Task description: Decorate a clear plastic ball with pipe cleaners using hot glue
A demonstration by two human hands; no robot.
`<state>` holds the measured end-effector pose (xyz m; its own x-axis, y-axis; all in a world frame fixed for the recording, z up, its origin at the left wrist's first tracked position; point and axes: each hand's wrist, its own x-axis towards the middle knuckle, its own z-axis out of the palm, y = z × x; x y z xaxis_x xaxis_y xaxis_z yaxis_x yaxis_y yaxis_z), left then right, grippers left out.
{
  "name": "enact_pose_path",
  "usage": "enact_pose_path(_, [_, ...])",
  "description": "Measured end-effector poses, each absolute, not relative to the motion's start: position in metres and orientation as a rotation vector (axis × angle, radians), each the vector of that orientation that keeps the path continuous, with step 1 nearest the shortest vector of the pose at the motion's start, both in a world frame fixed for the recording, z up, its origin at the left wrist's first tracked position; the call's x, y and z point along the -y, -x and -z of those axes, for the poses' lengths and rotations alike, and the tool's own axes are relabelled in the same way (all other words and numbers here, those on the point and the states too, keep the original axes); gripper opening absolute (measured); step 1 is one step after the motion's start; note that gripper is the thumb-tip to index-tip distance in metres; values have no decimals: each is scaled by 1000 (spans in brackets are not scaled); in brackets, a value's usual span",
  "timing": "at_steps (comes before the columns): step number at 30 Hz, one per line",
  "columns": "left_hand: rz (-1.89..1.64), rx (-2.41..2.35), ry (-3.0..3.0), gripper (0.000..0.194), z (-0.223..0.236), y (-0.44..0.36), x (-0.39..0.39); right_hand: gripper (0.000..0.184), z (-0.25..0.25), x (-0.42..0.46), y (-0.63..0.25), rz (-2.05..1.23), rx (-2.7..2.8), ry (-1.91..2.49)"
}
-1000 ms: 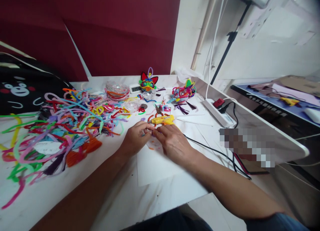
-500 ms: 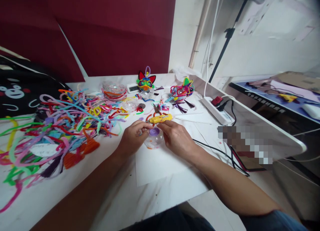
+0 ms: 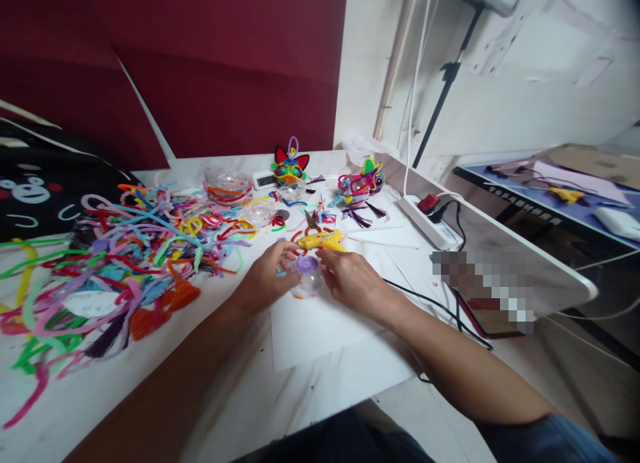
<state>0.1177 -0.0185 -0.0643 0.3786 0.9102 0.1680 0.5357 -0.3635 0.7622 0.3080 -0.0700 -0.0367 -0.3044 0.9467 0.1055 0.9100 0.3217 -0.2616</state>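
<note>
Head view: on white paper (image 3: 320,336), a clear plastic ball (image 3: 311,286) topped by a purple disc (image 3: 307,264) sits between left hand (image 3: 270,276) and right hand (image 3: 354,281), fingers curled close; any pinch is unclear. Likely light, slick, crushable: hold its sides. The yellow glue gun (image 3: 320,241) crowds the far side; more room lies toward the front edge of the tabletop (image 3: 250,389).

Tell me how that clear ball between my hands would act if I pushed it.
The clear ball looks rounded, so it would probably roll if nudged. Its see-through, glossy shell suggests thin plastic: likely light, and perhaps a bit slippery.
</note>
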Motion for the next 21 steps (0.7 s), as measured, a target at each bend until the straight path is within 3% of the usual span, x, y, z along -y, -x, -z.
enact_pose_path(5, [-685, -1318, -2188, 67, 70, -121, 24, 41, 32, 71, -306, -306, 2392, 1703])
enact_pose_path(11, [-660, -1385, -2246, 67, 75, -124, 24, 39, 32, 73, -304, -408, 2338, 1716])
enact_pose_path(17, [-469, -1310, -2197, 87, 54, -111, 19, 42, 43, 85, -306, -569, 2158, 1594])
enact_pose_path(21, [-329, -1208, -2240, 87, 37, -97, 13, 48, 46, 100, -301, -758, 2026, 1506])
